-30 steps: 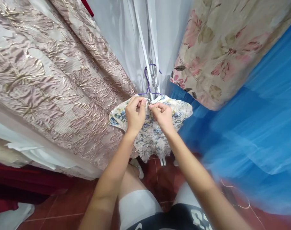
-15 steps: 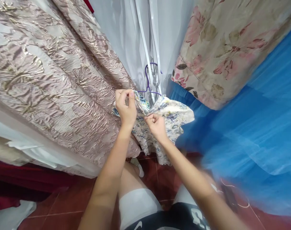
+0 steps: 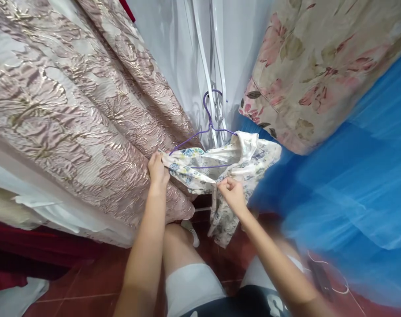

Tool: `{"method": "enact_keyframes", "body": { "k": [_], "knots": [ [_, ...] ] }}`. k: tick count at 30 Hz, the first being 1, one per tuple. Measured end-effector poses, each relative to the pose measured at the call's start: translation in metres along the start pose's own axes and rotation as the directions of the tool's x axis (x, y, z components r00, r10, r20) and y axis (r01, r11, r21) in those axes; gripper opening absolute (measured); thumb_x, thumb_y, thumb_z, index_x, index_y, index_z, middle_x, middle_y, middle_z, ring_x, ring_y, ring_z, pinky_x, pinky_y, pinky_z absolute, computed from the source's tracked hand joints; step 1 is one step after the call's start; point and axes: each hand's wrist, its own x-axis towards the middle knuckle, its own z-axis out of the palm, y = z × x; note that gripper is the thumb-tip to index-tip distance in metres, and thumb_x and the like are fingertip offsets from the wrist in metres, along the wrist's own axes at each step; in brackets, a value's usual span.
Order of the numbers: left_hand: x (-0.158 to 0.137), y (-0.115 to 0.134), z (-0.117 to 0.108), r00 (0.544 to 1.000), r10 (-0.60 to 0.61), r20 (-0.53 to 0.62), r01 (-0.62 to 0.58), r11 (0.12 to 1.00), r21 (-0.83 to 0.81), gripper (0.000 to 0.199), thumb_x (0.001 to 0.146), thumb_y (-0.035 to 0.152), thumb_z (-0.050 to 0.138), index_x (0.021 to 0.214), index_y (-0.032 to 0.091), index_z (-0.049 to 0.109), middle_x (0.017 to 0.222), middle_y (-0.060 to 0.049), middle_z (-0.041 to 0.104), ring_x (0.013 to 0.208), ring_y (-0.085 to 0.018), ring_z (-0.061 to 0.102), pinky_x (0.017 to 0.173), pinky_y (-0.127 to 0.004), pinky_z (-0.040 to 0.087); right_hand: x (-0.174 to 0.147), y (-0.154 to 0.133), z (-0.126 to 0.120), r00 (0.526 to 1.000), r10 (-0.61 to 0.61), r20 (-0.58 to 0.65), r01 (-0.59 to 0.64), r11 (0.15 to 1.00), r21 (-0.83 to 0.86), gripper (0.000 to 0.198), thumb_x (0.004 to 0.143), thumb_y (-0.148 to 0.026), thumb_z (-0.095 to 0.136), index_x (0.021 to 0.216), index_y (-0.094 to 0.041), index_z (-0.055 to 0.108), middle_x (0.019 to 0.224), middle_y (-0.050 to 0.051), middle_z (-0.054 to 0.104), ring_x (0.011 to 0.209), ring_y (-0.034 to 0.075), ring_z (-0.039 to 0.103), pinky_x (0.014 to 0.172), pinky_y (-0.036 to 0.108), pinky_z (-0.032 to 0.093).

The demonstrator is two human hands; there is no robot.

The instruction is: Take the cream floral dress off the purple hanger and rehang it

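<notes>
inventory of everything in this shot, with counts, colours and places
floral garment: one, white with blue and yellow, centre
hanger: one, purple, centre, partly inside garment
straps: at least two, white, top centre
plain fabric: count unclear, white, behind straps
textured fabric: count unclear, pink and gold, left
flower-print fabric: one, beige and pink, upper right
sheer fabric: count unclear, blue, right
dark fabric: count unclear, deep red, lower left
floor: one, red tiles, below
left hand: one, gripping garment's left part
right hand: one, pinching garment near its middle
</notes>
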Motion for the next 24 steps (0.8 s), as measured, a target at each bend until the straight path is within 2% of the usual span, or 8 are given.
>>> {"method": "enact_keyframes", "body": {
  "k": [2,5,8,13,17,20,22,24],
  "knots": [
    [-0.014,-0.009,-0.001,0.964,-0.259,-0.060,0.249,0.959,-0.134,0.021,0.098,0.024,0.058,0.079,0.015,0.059,0.071,-0.005,0.066,0.068,-0.018,0.066,0.077,-0.031,0.056,-0.001,0.006,-0.002,1.000,0.003,0.014,-0.003,1.000,-0.028,0.024,0.073,-0.037,0.065,0.061,-0.022,0.051,0.045,-0.009,0.039,0.042,0.008,0.029,0.046,0.024,0.021],
    [-0.035,-0.021,0.000,0.818,-0.575,-0.040,0.525,0.772,-0.357,0.019,0.095,0.014,0.049,0.091,0.011,0.067,0.083,-0.011,0.073,0.084,-0.023,0.071,0.088,-0.035,0.057,-0.003,0.017,-0.004,1.000,0.021,0.021,-0.019,0.999,-0.048,0.025,0.075,-0.039,0.064,0.062,-0.023,0.051,0.046,-0.009,0.038,0.043,0.009,0.030,0.046,0.024,0.023],
    [-0.056,-0.033,0.003,0.787,-0.616,-0.030,0.546,0.719,-0.429,0.020,0.093,0.013,0.050,0.096,0.011,0.069,0.087,-0.011,0.075,0.089,-0.024,0.072,0.093,-0.037,0.057,-0.004,0.028,-0.008,0.999,0.036,0.022,-0.035,0.998,-0.058,0.024,0.076,-0.040,0.063,0.064,-0.023,0.051,0.047,-0.009,0.038,0.045,0.010,0.030,0.048,0.025,0.025],
    [-0.098,-0.050,0.009,0.776,-0.629,-0.057,0.544,0.712,-0.444,0.022,0.097,0.021,0.051,0.080,0.014,0.063,0.065,-0.005,0.065,0.074,-0.021,0.070,0.086,-0.036,0.057,-0.009,0.049,-0.023,0.997,0.069,0.029,-0.065,0.991,-0.115,0.026,0.079,-0.040,0.060,0.063,-0.024,0.047,0.048,-0.008,0.042,0.045,0.011,0.036,0.049,0.025,0.028],
    [-0.138,-0.040,0.013,0.888,-0.459,0.040,0.440,0.819,-0.368,0.025,0.093,0.036,0.067,0.078,0.019,0.057,0.059,0.003,0.055,0.066,-0.016,0.066,0.086,-0.033,0.057,-0.016,0.056,-0.037,0.994,0.098,0.055,-0.087,0.978,-0.188,0.028,0.079,-0.040,0.062,0.061,-0.023,0.048,0.049,-0.005,0.049,0.049,0.014,0.045,0.053,0.027,0.035],
    [-0.161,-0.015,0.020,0.942,-0.184,0.281,0.204,0.978,-0.042,0.031,0.091,0.051,0.068,0.086,0.020,0.061,0.069,0.003,0.059,0.065,-0.016,0.062,0.077,-0.030,0.054,-0.024,0.039,-0.044,0.990,0.063,0.127,-0.029,0.966,-0.256,0.021,0.077,-0.039,0.071,0.075,-0.019,0.064,0.072,0.002,0.066,0.070,0.020,0.060,0.070,0.032,0.047],
    [-0.172,0.005,0.028,0.868,-0.062,0.493,-0.031,0.983,0.179,0.029,0.094,0.050,0.064,0.088,0.021,0.065,0.078,-0.001,0.063,0.072,-0.018,0.062,0.074,-0.029,0.051,-0.030,0.019,-0.045,0.955,0.028,0.294,0.045,0.970,-0.238,0.028,0.079,-0.041,0.075,0.096,-0.019,0.070,0.096,0.007,0.072,0.094,0.025,0.064,0.087,0.036,0.049],
    [-0.180,0.023,0.038,0.749,-0.025,0.663,-0.209,0.939,0.272,0.026,0.098,0.043,0.059,0.087,0.021,0.068,0.084,-0.003,0.065,0.079,-0.020,0.062,0.076,-0.030,0.049,-0.036,-0.003,-0.043,0.878,0.015,0.479,0.069,0.985,-0.158,0.039,0.080,-0.045,0.076,0.109,-0.020,0.069,0.111,0.008,0.071,0.107,0.028,0.062,0.096,0.039,0.049]
  ]
}}
